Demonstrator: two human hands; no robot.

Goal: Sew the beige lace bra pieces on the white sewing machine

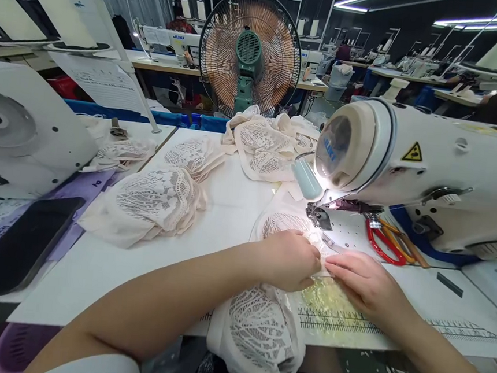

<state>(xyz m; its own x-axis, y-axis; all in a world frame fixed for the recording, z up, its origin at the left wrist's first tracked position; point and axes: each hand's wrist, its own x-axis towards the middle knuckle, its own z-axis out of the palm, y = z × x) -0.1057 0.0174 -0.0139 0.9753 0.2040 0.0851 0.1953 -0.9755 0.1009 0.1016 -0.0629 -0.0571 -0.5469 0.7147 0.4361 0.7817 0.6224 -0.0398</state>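
Note:
My left hand (pixel 289 260) is closed in a pinch on a cream lace fabric piece (pixel 286 224) lying on the white sewing table (pixel 137 269), just in front of the presser foot (pixel 319 216). My right hand (pixel 364 284) lies beside it, fingers pressed flat and together on the same fabric's edge. More of the lace piece (pixel 257 332) hangs over the table's front edge. The white sewing machine (pixel 429 161) stands right behind my hands.
Stacks of lace cups (pixel 151 204) lie left and behind (pixel 269 145). Red-handled scissors (pixel 385 239) rest under the machine arm. A black phone (pixel 21 245) lies at far left near another machine (pixel 22 132). A standing fan (pixel 250 53) faces me.

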